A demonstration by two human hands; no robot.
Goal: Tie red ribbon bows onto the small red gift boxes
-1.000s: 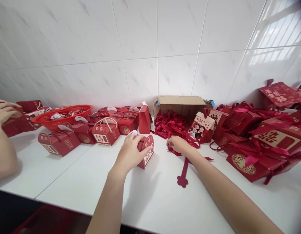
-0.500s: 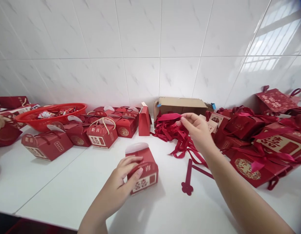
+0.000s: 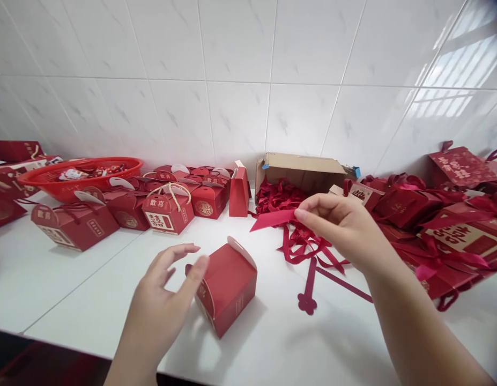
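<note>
In my right hand [image 3: 332,220] a pink-red ribbon [image 3: 273,219] is pinched between thumb and fingers, its cut end pointing left above the table. My left hand [image 3: 168,289] is beside a red gift box [image 3: 230,287], fingers apart and curved at its left end; whether the thumb touches the box I cannot tell. The box stands on the table, turned at an angle, with a rounded pale-edged flap raised at its far side. Behind the held ribbon, a heap of red ribbons [image 3: 300,241] spills from a cardboard box [image 3: 300,167].
A dark red strip with a flower-shaped end [image 3: 308,303] lies on the white table [image 3: 111,300]. Several red gift boxes [image 3: 168,212] stand at the back left, near a red basket [image 3: 51,185] of wrapped sweets. Ribboned boxes [image 3: 457,225] are piled at right, against the tiled wall.
My left hand has let go of the gift box and moved left; the box has been turned. My right hand has brought the ribbon nearer, away from the heap.
</note>
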